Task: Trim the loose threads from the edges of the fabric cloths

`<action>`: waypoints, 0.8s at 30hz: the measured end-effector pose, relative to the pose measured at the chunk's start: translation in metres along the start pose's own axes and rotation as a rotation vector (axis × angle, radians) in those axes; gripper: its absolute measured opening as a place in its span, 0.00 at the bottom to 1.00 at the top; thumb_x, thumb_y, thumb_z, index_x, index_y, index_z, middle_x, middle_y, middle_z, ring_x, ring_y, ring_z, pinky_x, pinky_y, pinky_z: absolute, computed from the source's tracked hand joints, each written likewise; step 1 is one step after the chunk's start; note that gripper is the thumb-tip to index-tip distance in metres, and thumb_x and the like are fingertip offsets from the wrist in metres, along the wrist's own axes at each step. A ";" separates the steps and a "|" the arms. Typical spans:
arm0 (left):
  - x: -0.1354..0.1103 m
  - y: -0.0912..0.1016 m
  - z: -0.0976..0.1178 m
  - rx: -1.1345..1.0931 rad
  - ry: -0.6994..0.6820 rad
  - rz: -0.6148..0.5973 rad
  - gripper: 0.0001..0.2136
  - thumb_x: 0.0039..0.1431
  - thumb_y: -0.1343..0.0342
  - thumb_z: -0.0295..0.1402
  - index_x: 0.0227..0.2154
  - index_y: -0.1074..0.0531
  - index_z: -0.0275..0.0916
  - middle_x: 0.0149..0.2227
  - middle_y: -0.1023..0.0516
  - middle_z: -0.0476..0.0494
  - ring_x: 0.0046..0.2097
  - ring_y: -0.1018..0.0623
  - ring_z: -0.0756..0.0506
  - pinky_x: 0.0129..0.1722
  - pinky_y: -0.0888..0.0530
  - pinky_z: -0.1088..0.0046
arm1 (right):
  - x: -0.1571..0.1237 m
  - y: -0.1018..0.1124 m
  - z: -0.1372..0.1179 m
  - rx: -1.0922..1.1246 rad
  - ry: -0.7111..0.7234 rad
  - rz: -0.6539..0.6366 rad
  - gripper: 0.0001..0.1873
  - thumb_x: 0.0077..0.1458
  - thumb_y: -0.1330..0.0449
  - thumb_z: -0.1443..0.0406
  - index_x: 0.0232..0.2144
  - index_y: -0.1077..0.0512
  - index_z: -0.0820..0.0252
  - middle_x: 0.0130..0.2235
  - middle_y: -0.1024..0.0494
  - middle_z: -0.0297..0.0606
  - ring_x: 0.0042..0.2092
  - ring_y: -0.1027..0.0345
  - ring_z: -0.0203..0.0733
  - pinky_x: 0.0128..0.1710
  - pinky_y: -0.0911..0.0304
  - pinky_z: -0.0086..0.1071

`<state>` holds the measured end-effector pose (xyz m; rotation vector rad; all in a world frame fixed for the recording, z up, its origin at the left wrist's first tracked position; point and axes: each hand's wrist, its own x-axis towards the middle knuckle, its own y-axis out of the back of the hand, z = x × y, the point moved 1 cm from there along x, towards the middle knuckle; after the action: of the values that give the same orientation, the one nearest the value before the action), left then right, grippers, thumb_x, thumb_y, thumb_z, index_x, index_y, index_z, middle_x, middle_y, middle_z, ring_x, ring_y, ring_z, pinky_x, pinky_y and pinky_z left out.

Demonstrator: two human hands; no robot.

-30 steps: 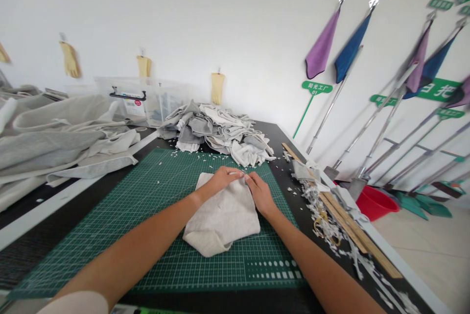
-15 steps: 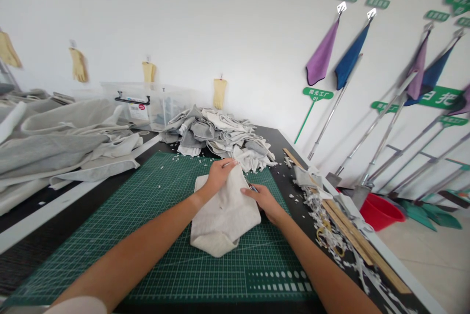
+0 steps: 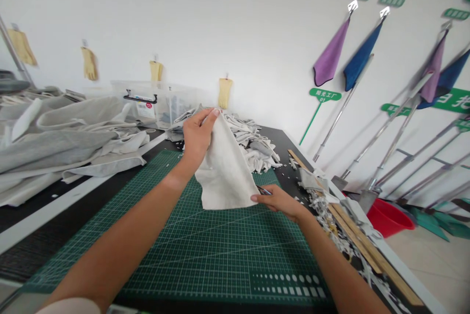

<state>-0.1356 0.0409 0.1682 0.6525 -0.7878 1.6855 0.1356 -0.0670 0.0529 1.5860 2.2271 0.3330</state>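
A light grey piece of cloth (image 3: 225,172) hangs between my hands, raised above a green cutting mat (image 3: 205,260). My left hand (image 3: 198,132) is closed on its top corner, thumb and fingers pinching the edge. Lower down, my right hand (image 3: 275,201) grips the cloth's right bottom corner between thumb and fingers. A small dark and silver tool (image 3: 264,190) also sticks out of the right hand; most of it is hidden, so its kind is unclear. Behind the cloth lies a heap of grey cloth pieces (image 3: 257,150), partly covered by it.
Larger grey fabric (image 3: 73,142) is piled at the left, near a clear plastic box (image 3: 165,108). Along the right edge lie wooden strips (image 3: 362,240) and white scraps (image 3: 323,211). A red bucket (image 3: 389,218) stands on the floor. Gloves (image 3: 225,92) hang on the wall.
The cloth has been lifted off the mat and now hangs stretched out. My left hand has risen with its corner; my right hand has shifted slightly right along with the lower corner.
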 end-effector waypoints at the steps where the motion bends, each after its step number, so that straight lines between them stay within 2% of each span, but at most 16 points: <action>1: 0.005 0.004 0.008 -0.009 -0.014 -0.003 0.16 0.62 0.43 0.45 0.41 0.20 0.37 0.42 0.18 0.44 0.48 0.21 0.43 0.49 0.26 0.69 | -0.002 0.002 -0.003 -0.015 0.004 0.015 0.24 0.50 0.34 0.47 0.23 0.35 0.59 0.19 0.49 0.24 0.21 0.59 0.29 0.21 0.64 0.28; 4: 0.016 0.018 0.028 -0.025 -0.032 -0.023 0.16 0.60 0.41 0.45 0.40 0.22 0.37 0.37 0.19 0.45 0.45 0.21 0.43 0.44 0.26 0.70 | -0.008 0.008 -0.012 0.001 0.030 0.037 0.22 0.52 0.34 0.49 0.25 0.35 0.59 0.20 0.49 0.25 0.22 0.60 0.29 0.21 0.65 0.29; 7: 0.025 0.036 0.052 -0.005 -0.008 -0.104 0.16 0.61 0.41 0.44 0.41 0.23 0.35 0.34 0.23 0.47 0.43 0.21 0.44 0.42 0.26 0.69 | -0.016 0.017 -0.021 0.187 0.096 0.103 0.18 0.54 0.33 0.53 0.28 0.36 0.57 0.21 0.53 0.23 0.21 0.65 0.29 0.21 0.67 0.29; 10: 0.031 0.060 0.081 0.110 0.084 -0.325 0.17 0.62 0.43 0.45 0.41 0.23 0.35 0.34 0.24 0.47 0.41 0.21 0.44 0.41 0.25 0.67 | -0.025 0.032 -0.023 0.412 0.169 0.164 0.21 0.53 0.34 0.58 0.23 0.44 0.55 0.20 0.58 0.22 0.20 0.68 0.28 0.20 0.68 0.30; 12: 0.034 0.078 0.096 0.217 0.181 -0.521 0.19 0.60 0.42 0.48 0.42 0.23 0.36 0.35 0.23 0.46 0.39 0.21 0.44 0.40 0.25 0.67 | -0.029 0.043 -0.022 0.527 0.199 0.120 0.27 0.53 0.37 0.57 0.18 0.51 0.55 0.18 0.59 0.22 0.18 0.67 0.27 0.19 0.67 0.30; 14: 0.036 0.095 0.099 0.340 0.284 -0.708 0.20 0.56 0.40 0.49 0.43 0.23 0.39 0.37 0.22 0.46 0.38 0.20 0.43 0.39 0.24 0.69 | -0.030 0.048 -0.020 0.606 0.191 0.029 0.28 0.53 0.41 0.56 0.16 0.55 0.55 0.16 0.60 0.22 0.16 0.66 0.27 0.18 0.66 0.30; 17: 0.038 0.110 0.073 0.546 0.477 -1.000 0.21 0.50 0.37 0.48 0.43 0.23 0.42 0.39 0.20 0.44 0.35 0.20 0.43 0.36 0.25 0.71 | -0.024 0.044 -0.014 0.611 0.104 -0.044 0.25 0.53 0.41 0.58 0.17 0.54 0.56 0.17 0.57 0.23 0.16 0.64 0.26 0.17 0.65 0.28; 20: 0.033 0.108 0.022 0.786 0.822 -1.266 0.15 0.48 0.35 0.41 0.38 0.22 0.40 0.35 0.18 0.41 0.32 0.20 0.42 0.34 0.25 0.70 | -0.010 0.029 0.000 0.467 -0.011 0.021 0.20 0.52 0.37 0.60 0.21 0.46 0.57 0.20 0.54 0.22 0.19 0.65 0.26 0.17 0.67 0.26; 22: 0.028 0.099 -0.010 0.988 0.977 -1.317 0.09 0.45 0.36 0.34 0.30 0.23 0.36 0.28 0.19 0.39 0.30 0.20 0.40 0.33 0.25 0.67 | 0.001 0.020 0.014 0.310 -0.073 0.075 0.16 0.52 0.37 0.58 0.26 0.39 0.57 0.19 0.52 0.21 0.19 0.64 0.26 0.17 0.68 0.26; 23: 0.025 0.091 -0.023 1.089 0.960 -1.305 0.06 0.43 0.36 0.30 0.27 0.23 0.36 0.26 0.20 0.38 0.29 0.21 0.40 0.34 0.25 0.66 | 0.007 0.016 0.022 0.220 -0.094 0.096 0.14 0.53 0.37 0.57 0.27 0.37 0.58 0.19 0.51 0.21 0.18 0.62 0.27 0.16 0.67 0.26; 24: 0.022 0.082 -0.035 1.169 0.876 -1.289 0.04 0.41 0.36 0.27 0.24 0.24 0.35 0.24 0.20 0.38 0.29 0.21 0.39 0.34 0.25 0.64 | 0.012 0.014 0.028 0.131 -0.106 0.114 0.14 0.53 0.37 0.56 0.28 0.34 0.59 0.18 0.51 0.22 0.18 0.60 0.27 0.16 0.66 0.26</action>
<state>-0.2214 0.0674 0.1494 0.7753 1.1710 0.8196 0.1564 -0.0521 0.0309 1.7604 2.1215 0.1336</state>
